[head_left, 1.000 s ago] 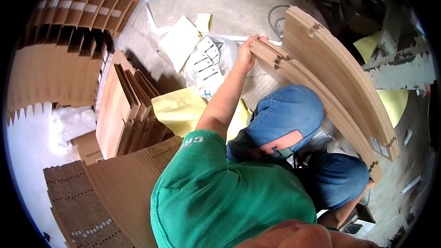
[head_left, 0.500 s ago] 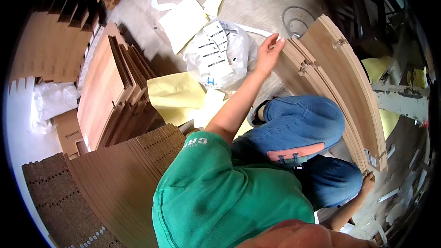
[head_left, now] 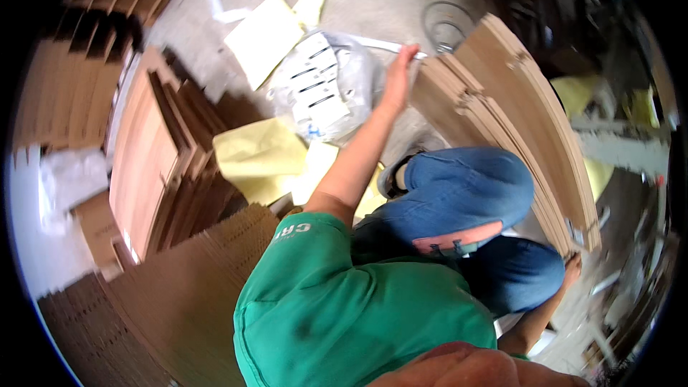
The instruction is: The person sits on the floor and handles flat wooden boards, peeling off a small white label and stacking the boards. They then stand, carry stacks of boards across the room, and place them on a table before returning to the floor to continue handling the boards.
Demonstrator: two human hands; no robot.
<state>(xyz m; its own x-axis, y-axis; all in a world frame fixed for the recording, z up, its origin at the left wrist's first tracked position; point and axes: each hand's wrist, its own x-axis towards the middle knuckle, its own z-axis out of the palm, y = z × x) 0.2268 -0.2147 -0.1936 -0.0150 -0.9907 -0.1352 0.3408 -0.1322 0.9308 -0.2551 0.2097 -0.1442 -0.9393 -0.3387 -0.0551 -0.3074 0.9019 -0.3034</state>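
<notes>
A row of light wooden boards point(head_left: 502, 129) stands on edge at my right, close to my bent knees. My left hand point(head_left: 398, 77) is stretched out beside their far end, fingers extended and holding nothing; whether it touches the end is hard to tell. At the near end of the same boards is my right hand point(head_left: 572, 271), touching or very close to their corner. Its fingers are blurred and partly hidden. A wider wooden board point(head_left: 527, 89) leans just to the right of the row.
Left of my outstretched arm lie a clear plastic bag with printed labels point(head_left: 326, 93) and yellow sheets point(head_left: 261, 154). Stacked wooden panels point(head_left: 143, 158) and brown boards point(head_left: 179, 301) stand on my left. A grey cable loop point(head_left: 444, 25) lies past the boards. Scraps litter the right side.
My left hand has shifted a little left, off the boards' far corner, with its fingers straighter. My right hand remains at the near end. The whole view has shifted slightly.
</notes>
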